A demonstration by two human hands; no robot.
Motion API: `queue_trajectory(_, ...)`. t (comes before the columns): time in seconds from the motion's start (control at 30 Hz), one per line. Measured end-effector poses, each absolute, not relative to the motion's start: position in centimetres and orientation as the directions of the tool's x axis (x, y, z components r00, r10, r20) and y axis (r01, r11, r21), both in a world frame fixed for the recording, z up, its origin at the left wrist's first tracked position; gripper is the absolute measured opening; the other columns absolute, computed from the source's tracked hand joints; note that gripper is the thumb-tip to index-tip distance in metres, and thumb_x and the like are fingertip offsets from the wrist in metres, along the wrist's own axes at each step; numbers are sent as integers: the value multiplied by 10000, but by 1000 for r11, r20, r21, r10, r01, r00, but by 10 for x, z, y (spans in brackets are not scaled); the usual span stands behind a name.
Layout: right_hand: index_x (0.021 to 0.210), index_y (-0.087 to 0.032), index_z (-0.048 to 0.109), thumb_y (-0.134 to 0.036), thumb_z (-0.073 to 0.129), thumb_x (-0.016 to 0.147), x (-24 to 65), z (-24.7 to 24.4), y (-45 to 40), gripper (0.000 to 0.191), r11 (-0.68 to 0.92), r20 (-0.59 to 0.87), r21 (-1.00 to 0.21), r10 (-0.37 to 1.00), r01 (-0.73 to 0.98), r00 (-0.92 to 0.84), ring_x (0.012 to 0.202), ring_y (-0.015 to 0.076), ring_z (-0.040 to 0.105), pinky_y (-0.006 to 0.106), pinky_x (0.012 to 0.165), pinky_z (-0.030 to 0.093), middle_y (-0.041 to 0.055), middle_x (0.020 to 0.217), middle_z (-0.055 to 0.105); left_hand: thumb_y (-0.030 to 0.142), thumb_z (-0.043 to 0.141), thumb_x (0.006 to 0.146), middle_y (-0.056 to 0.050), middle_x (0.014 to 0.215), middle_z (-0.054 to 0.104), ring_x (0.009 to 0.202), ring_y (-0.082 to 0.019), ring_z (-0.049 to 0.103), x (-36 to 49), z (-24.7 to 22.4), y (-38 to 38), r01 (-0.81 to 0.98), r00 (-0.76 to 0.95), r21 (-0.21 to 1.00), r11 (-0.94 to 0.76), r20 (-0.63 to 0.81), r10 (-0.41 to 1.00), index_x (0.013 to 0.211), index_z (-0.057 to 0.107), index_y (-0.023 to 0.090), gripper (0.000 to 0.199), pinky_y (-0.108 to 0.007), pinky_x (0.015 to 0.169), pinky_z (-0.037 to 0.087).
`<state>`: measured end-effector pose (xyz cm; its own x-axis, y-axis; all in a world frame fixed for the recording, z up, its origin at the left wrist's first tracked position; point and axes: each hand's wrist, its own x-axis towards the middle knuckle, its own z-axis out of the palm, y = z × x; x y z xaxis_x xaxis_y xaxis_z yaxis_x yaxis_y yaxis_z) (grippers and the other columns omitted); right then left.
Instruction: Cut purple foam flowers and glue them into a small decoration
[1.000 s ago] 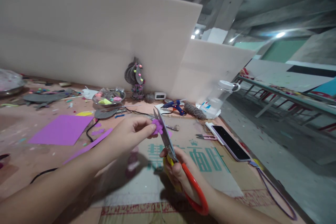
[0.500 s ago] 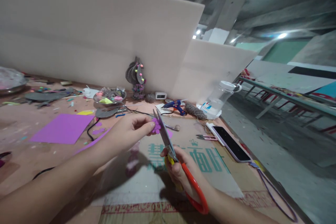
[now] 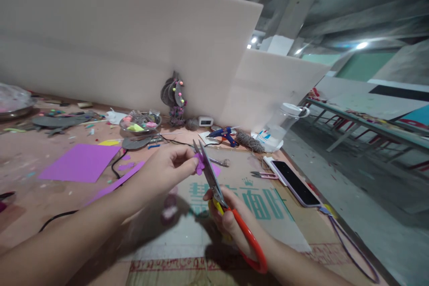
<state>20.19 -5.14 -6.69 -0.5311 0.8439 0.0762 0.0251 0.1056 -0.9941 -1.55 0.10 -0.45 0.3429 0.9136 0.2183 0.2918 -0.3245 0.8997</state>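
Left hand (image 3: 174, 163) held above worktop (image 3: 23, 156), pinching purple flower (image 3: 200, 164). Right hand (image 3: 231, 214), nearer to body, curls around scissors (image 3: 216, 192), blades (image 3: 209, 170) slightly parted at flower.

From above and behind the fingers (image 3: 188, 169), close by, the head camera faces forward and down across the tabletop (image 3: 20, 154) towards the pale panel (image 3: 127, 44) beyond them.

Scissors (image 3: 211, 178): blades spread slightly wider at the tips than before.
Purple flower (image 3: 200, 165): turned from face-on to narrower, beside the scissors' blades; perhaps bent, too small to be sure.
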Motion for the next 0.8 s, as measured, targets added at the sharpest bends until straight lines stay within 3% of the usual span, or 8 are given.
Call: queue_trajectory(0.8, 1040, -187, 514, -752, 531, 758, 201, -67, -50, 631, 106, 73, -994, 866, 39, -495, 532, 78, 255, 221, 459, 202, -43, 696, 366, 192, 534, 811, 43, 646, 611, 633, -101, 541, -11, -1, 1, 195, 350, 922, -335, 254, 902, 659, 586, 179, 162, -213, 598, 397)
